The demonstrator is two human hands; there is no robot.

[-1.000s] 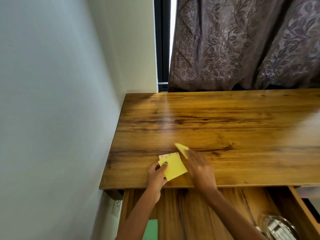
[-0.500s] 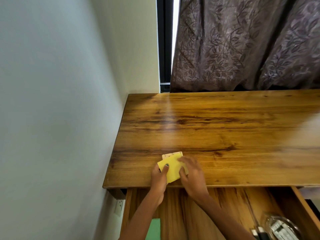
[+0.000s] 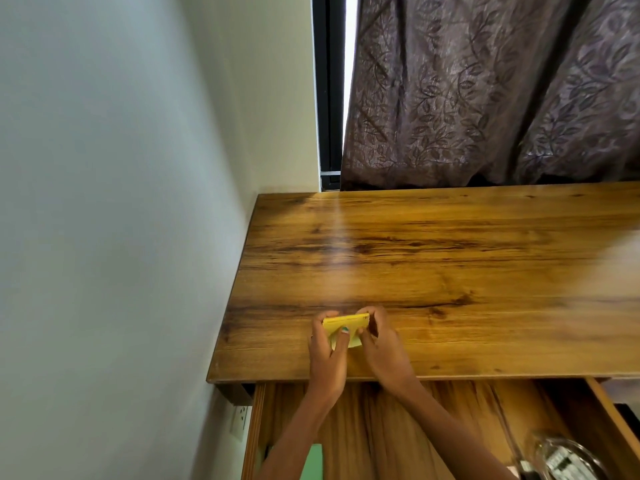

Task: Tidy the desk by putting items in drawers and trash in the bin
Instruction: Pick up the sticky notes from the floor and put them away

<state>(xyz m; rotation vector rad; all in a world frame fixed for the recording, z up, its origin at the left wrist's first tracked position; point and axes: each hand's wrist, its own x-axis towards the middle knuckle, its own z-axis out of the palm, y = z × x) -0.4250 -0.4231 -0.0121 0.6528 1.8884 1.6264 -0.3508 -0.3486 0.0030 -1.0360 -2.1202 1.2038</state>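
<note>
A small stack of yellow sticky notes stands on edge near the front left of the wooden desk. My left hand grips its left side, thumb across the front sheet. My right hand grips its right side with curled fingers. Below the desk's front edge an open wooden drawer is pulled out under my forearms.
A clear glass container with small items lies in the drawer's right corner. A green object shows at the drawer's left bottom. The white wall runs along the desk's left; a dark patterned curtain hangs behind it. A wall socket sits under the desk.
My right hand brought a loose yellow note onto the ones under my left hand. Both hands then gathered the notes and tipped them up on edge.
</note>
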